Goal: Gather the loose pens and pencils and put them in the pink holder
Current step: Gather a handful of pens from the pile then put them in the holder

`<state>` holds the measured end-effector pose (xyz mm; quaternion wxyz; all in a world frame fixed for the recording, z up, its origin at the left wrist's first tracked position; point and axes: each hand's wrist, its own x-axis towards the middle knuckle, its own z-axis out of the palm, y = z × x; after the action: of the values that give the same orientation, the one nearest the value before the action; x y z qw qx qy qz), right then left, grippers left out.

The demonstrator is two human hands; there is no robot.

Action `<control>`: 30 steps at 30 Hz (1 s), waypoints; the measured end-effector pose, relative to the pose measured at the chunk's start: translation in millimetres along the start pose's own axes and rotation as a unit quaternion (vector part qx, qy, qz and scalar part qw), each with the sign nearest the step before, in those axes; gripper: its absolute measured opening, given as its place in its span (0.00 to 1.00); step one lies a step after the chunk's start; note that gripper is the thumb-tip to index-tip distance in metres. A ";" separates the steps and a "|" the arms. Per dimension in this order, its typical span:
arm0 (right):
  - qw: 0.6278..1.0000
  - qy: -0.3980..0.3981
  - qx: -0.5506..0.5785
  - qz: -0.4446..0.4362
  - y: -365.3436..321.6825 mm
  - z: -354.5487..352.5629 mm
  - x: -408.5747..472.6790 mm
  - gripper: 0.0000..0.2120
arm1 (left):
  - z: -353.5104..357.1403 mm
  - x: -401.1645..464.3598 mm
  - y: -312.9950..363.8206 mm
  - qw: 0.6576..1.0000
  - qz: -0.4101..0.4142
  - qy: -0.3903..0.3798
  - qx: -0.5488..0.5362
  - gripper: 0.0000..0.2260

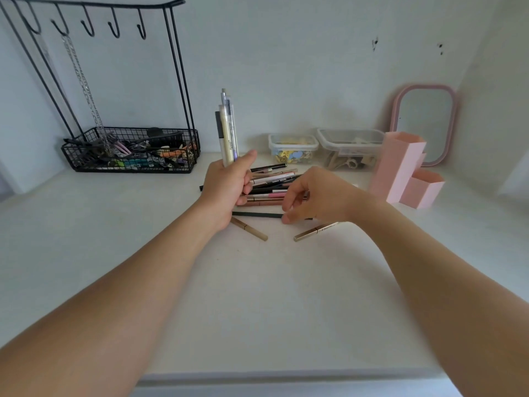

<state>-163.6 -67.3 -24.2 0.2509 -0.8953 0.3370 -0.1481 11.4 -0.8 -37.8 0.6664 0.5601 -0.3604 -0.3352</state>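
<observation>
My left hand [226, 186] holds a bundle of pens [227, 130] upright above the white table. Behind and between my hands lies a pile of loose pens and pencils [272, 181]. My right hand [312, 196] reaches down with its fingertips touching a dark green pencil [257, 215] that lies flat. A beige pencil [252, 230] and a gold pen [315, 231] lie nearer to me. The pink holder [398, 167], with a tall and a short compartment, stands at the right, beyond my right wrist.
A black wire rack [128, 156] with hooks and a basket of small items stands at the back left. Two clear plastic boxes [320, 147] sit against the wall. A pink-framed mirror [426, 121] leans behind the holder. The table's front edge [286, 376] is near me.
</observation>
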 end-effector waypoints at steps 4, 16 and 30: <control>0.999 0.003 -0.036 -0.010 2.6 1.5 0.5 0.03 | -1.3 3.2 -0.6 1.000 -0.005 0.025 -0.003 0.17; 0.975 0.075 0.206 0.031 7.7 -26.1 -3.7 0.09 | 0.0 -1.2 1.9 1.000 -0.007 -0.014 -0.022 0.17; 0.919 0.128 0.373 -0.032 -22.3 11.3 -4.7 0.07 | 14.2 -16.9 -1.1 0.991 0.002 -0.135 0.019 0.24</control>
<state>-150.3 -45.7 -21.7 0.5162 -0.7208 0.2577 -0.3843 -9.4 6.3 -39.0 0.6018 0.5217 -0.4544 -0.3990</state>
